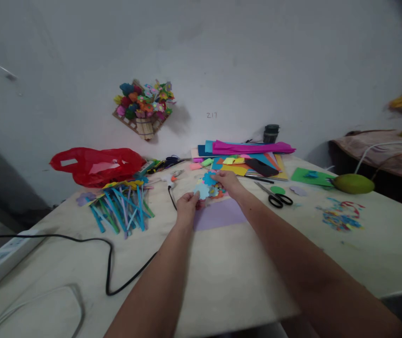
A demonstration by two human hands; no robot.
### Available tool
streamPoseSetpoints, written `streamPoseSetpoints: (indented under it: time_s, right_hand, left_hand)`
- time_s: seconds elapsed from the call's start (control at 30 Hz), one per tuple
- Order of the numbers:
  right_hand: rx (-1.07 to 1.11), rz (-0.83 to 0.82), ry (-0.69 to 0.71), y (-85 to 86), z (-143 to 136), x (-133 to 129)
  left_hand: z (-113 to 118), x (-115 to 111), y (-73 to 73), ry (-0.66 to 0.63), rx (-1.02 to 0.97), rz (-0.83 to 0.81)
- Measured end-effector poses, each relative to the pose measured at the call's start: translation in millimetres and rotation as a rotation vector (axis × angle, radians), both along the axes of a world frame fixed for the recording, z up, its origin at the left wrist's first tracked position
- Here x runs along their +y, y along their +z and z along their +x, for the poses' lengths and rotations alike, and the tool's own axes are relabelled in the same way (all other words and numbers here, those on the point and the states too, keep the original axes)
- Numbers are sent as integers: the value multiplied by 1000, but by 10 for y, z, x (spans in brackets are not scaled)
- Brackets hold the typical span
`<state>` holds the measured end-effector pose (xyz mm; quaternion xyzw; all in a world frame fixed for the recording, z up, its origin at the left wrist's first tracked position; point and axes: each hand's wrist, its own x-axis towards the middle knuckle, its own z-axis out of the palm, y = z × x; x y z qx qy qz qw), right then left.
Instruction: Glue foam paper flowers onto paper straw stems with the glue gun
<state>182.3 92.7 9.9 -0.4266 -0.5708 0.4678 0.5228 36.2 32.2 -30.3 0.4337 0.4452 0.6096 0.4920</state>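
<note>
My left hand (189, 206) pinches a pale blue scalloped paper flower (202, 190) by its lower edge. A darker blue paper flower (208, 178) is gripped between the thumb and fingers of my right hand (226, 180), just above and to the right of the pale one. The two shapes are close together and appear to overlap slightly. Below both hands lies a sheet of lilac paper (218, 216). Small colourful cut pieces (218, 191) show behind the flowers, partly covered by my hands. Black-handled scissors (274, 196) rest to the right of my right forearm.
On the left are paper-strip stems (121, 209), a red plastic bag (98, 165), a glue gun (170, 180) with a black cable (109, 263), and a power strip (9, 251). Coloured sheets (250, 148) are stacked at the back. Paper scraps (342, 218) and a green fruit (354, 183) lie right.
</note>
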Motion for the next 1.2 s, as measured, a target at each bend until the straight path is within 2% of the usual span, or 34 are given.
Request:
streamPoseSetpoints:
  time_s: [0.23, 0.43, 0.63, 0.8, 1.03, 1.2]
  right_hand:
    - [-6, 11, 132, -61, 48, 47]
    - [-63, -17, 269, -61, -2, -21]
    - [-126, -17, 197, -68, -66, -49]
    - [-101, -3, 200, -108, -107, -27]
    - [-104, -110, 322, -97, -52, -34]
    - [-118, -37, 249, -62, 23, 17]
  left_hand:
    - [-18, 22, -33, -11, 6, 20]
    - [-23, 48, -48, -30, 14, 19]
    - [-14, 15, -6, -59, -23, 13]
    - [5, -4, 3, -61, 55, 22]
    - [6, 12, -8, -91, 154, 13]
    - [26, -2, 24, -133, 168, -15]
